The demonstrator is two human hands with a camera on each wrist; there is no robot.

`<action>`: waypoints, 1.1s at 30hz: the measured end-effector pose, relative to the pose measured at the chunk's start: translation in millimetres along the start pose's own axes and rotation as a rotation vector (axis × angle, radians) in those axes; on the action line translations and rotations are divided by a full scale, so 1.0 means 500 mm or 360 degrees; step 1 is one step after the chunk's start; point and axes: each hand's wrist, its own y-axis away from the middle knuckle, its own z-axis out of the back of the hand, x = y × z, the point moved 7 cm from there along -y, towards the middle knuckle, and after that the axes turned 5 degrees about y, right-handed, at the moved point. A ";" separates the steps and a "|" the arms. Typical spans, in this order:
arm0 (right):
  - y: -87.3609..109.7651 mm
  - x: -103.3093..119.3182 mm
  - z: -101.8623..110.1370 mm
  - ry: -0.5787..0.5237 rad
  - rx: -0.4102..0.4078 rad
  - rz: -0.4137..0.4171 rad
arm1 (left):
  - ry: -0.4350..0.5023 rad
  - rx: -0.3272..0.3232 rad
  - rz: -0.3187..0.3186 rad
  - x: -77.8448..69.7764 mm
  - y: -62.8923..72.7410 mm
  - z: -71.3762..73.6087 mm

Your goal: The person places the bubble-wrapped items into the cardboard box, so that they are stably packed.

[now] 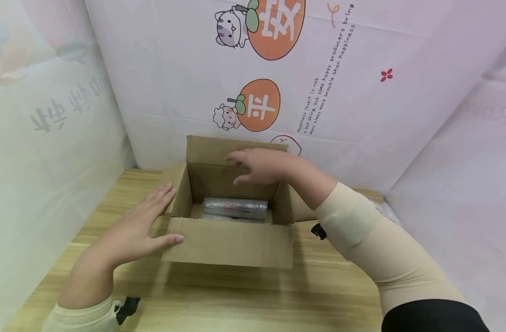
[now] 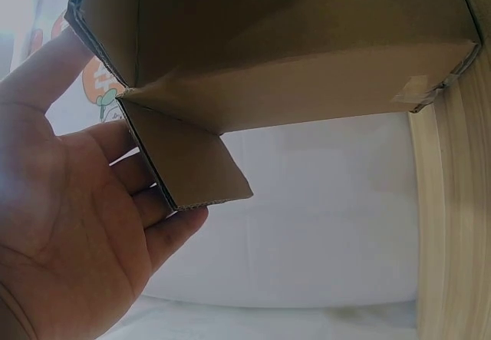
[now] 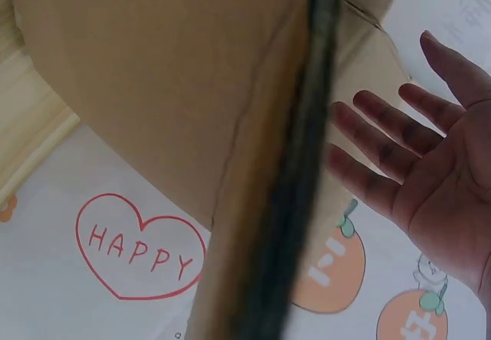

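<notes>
An uncovered cardboard box (image 1: 230, 242) stands on the wooden table with its flaps folded outward. Inside lie silvery, bubble-wrapped rolls (image 1: 235, 208); what they contain cannot be made out. My left hand (image 1: 143, 226) is spread at the box's left corner, its fingers on the left flap (image 1: 175, 186) and its thumb at the front flap. In the left wrist view those fingers (image 2: 175, 232) lie straight along the underside of the small flap (image 2: 188, 156). Above the back of the box hovers my right hand (image 1: 265, 166), fingers loosely extended and holding nothing, near the back flap (image 1: 207, 150).
White printed cloth (image 1: 161, 83) hangs behind and along both sides of the table (image 1: 236, 299). Clear plastic wrapping (image 1: 386, 212) lies at the right, partly behind my right forearm. Dark clips (image 1: 127, 310) sit at my wrists.
</notes>
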 end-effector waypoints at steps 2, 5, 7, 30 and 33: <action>0.009 -0.008 0.009 -0.0049 -0.0033 -0.0017 | 0.0006 0.0002 0.0001 -0.001 0.000 -0.001; 0.027 -0.021 0.024 -0.0145 -0.0072 -0.0047 | 0.0011 0.0001 -0.0001 -0.002 -0.001 -0.001; 0.040 -0.031 0.035 -0.0194 -0.0097 -0.0064 | 0.0010 0.0000 -0.0005 -0.003 0.000 0.000; 0.256 -0.209 0.063 -0.0471 -0.0402 -0.0368 | 0.0006 -0.0008 -0.0008 -0.005 0.001 0.000; 0.291 -0.244 0.052 -0.0486 -0.0426 -0.0451 | 0.0001 -0.0007 -0.0008 -0.005 0.001 -0.001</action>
